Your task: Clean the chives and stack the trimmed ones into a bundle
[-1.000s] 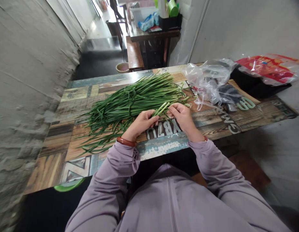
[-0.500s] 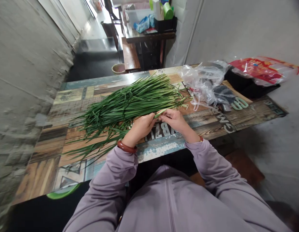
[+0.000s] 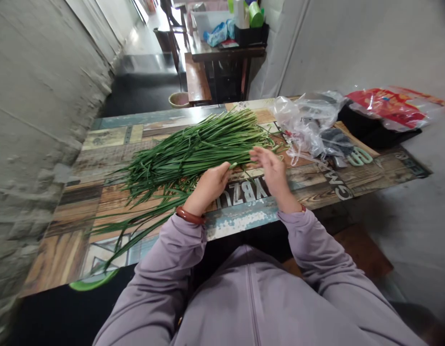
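A big bundle of green chives lies across the patchwork-printed table, pale cut ends to the right. My left hand is closed round a few chive stalks whose leaves trail left toward the near table edge. My right hand hovers by the bundle's cut ends, fingers spread and holding nothing.
A crumpled clear plastic bag lies right of the chives, over dark items. A red plastic bag sits at the far right. A rough wall runs along the left. A dark wooden table with containers stands beyond.
My right hand has let go of the stalk ends and opened. My left hand has drawn its few stalks leftward, and their leaves now trail toward the near table edge.
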`<state>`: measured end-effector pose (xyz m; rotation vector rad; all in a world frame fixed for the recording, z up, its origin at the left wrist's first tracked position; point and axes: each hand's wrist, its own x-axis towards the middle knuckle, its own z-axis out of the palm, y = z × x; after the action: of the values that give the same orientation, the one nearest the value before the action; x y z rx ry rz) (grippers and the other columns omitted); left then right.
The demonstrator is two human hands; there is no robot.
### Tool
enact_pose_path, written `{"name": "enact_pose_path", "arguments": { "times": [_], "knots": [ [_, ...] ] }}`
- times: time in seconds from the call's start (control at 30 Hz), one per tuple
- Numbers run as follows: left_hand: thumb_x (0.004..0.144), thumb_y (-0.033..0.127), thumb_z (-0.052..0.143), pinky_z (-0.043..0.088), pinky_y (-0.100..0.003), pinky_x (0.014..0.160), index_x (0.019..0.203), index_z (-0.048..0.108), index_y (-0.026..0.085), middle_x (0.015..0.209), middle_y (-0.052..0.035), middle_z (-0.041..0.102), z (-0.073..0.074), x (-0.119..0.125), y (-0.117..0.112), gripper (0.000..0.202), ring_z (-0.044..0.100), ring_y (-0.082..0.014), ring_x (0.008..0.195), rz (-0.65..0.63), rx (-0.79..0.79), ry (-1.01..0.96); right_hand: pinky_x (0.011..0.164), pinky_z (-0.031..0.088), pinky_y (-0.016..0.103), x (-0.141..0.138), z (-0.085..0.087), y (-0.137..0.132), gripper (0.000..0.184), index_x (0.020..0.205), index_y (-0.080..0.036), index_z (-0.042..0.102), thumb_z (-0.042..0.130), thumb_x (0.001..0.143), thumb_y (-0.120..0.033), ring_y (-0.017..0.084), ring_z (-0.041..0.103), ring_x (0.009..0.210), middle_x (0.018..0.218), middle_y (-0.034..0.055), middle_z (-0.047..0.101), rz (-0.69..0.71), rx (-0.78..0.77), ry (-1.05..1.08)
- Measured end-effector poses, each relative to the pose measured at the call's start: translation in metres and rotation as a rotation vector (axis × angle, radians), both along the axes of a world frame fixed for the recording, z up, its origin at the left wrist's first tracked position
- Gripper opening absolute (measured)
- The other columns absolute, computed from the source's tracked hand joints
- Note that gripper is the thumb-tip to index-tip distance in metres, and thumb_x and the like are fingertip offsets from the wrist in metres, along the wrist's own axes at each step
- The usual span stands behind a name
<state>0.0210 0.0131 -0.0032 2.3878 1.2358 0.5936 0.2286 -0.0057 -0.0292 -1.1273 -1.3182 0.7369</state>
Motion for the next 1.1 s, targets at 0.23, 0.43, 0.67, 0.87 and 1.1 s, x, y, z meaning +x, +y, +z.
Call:
{"name": "enact_pose_path", "arguments": {
  "times": [0.23, 0.43, 0.67, 0.87, 1.1],
  "knots": [
    [0.091, 0.028, 0.053, 0.036, -0.024, 0.065, 0.078, 0.056, 0.016, 0.070, 0.0010, 0.055, 0.002, -0.004, 0.013, 0.018, 0.048, -0.0115, 0.067, 0.160, -0.008, -0.295, 0.079, 0.049, 0.034, 0.037, -0.007, 0.017, 0.025, 0.091, -0.021, 0.073, 0.054, 0.094, -0.038, 0.019, 0.064, 0.084, 0.087, 0.0053, 0.071, -0.199, 0.118, -0.434],
    [0.085, 0.025, 0.056, 0.042, -0.025, 0.068, 0.081, 0.068, 0.014, 0.073, -0.0007, 0.066, 0.008, -0.004, 0.011, 0.016, 0.059, -0.0146, 0.072, 0.235, -0.114, -0.385, 0.089, 0.043, 0.043, 0.038, -0.007, 0.022, 0.015, 0.096, -0.023, 0.075, 0.065, 0.086, -0.026, 0.026, 0.055, 0.097, 0.100, 0.0088, 0.067, -0.204, 0.102, -0.970],
    [0.087, 0.026, 0.058, 0.041, -0.026, 0.066, 0.080, 0.071, 0.016, 0.073, -0.0012, 0.069, 0.005, -0.004, 0.010, 0.018, 0.061, -0.0150, 0.072, 0.247, -0.027, -0.340, 0.079, 0.045, 0.035, 0.039, -0.008, 0.022, 0.012, 0.081, -0.021, 0.071, 0.065, 0.086, -0.031, 0.020, 0.058, 0.085, 0.087, 0.0047, 0.065, -0.113, 0.087, -0.597],
    [0.092, 0.027, 0.053, 0.046, -0.026, 0.075, 0.089, 0.072, 0.017, 0.085, -0.0044, 0.071, 0.010, -0.003, 0.006, 0.021, 0.063, -0.0156, 0.081, 0.230, 0.133, -0.442, 0.061, 0.041, 0.025, 0.040, 0.001, 0.011, 0.021, 0.081, -0.021, 0.068, 0.066, 0.084, -0.042, 0.011, 0.052, 0.064, 0.070, -0.0033, 0.060, 0.101, -0.084, -0.123],
    [0.095, 0.034, 0.050, 0.046, -0.026, 0.077, 0.087, 0.070, 0.016, 0.086, -0.0043, 0.069, 0.023, 0.008, -0.009, 0.028, 0.062, -0.0152, 0.082, -0.034, -0.013, -0.474, 0.063, 0.047, 0.024, 0.030, 0.004, 0.002, 0.023, 0.086, -0.022, 0.073, 0.073, 0.079, -0.044, 0.011, 0.060, 0.067, 0.076, -0.0013, 0.069, 0.296, -0.204, 0.043]
  ]
}}
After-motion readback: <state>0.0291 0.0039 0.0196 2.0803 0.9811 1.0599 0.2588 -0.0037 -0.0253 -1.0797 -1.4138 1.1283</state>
